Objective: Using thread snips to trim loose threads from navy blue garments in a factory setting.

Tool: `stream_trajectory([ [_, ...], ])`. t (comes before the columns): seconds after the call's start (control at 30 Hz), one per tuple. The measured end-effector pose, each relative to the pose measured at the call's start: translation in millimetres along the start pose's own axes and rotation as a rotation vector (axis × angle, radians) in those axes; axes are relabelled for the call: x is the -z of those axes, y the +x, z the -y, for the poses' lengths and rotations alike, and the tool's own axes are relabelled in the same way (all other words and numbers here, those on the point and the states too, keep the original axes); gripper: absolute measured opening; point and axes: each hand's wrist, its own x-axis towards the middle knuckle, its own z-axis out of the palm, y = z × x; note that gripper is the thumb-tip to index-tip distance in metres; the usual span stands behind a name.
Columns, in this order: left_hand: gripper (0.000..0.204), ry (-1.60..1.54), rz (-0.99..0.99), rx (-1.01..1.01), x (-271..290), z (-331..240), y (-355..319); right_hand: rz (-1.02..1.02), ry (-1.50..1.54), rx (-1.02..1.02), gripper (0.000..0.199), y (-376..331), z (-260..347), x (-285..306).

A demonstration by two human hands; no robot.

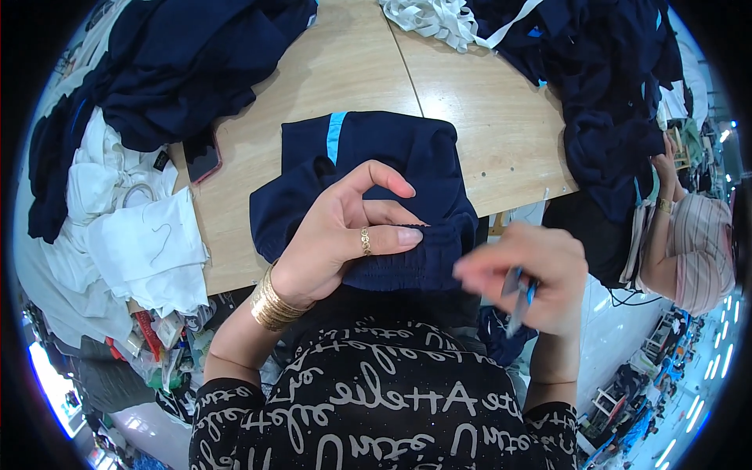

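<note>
Navy pants (399, 149) with a light-blue stripe lie folded at the table's near edge, their gathered elastic waistband toward me. My left hand (356, 223) is closed on that waistband, thumb on top, with the index finger raised and bent. Just right of the waistband, my right hand (533, 274) is smeared by motion and apart from the cloth. Its curled fingers hold small thread snips (517, 301), blue and silver, with the metal end pointing down. Whether the blades are apart is too blurred to tell.
Heaped navy garments (196, 63) and white cloths (153, 247) cover the left side, with a phone (203, 155) beside them. White elastic tape (435, 19) lies at the back. More navy garments (603, 117) hang over the right edge, near another person's arm (662, 227).
</note>
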Motion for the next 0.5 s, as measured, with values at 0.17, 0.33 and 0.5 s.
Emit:
stream_trajectory([
  [0.17,0.032,0.002,-0.008,-0.018,-4.4,0.5,-0.4,-0.141,-0.266,0.222,0.024,8.7,-3.2,-15.5],
  [0.33,0.033,0.110,-0.025,-0.050,-7.4,0.7,-2.8,-0.049,-0.468,0.306,0.035,7.4,-6.0,-16.8],
  [0.5,0.031,0.052,-0.050,-0.025,-7.2,3.0,-3.9,-0.133,0.055,-0.058,0.005,1.1,-8.2,-23.7],
])
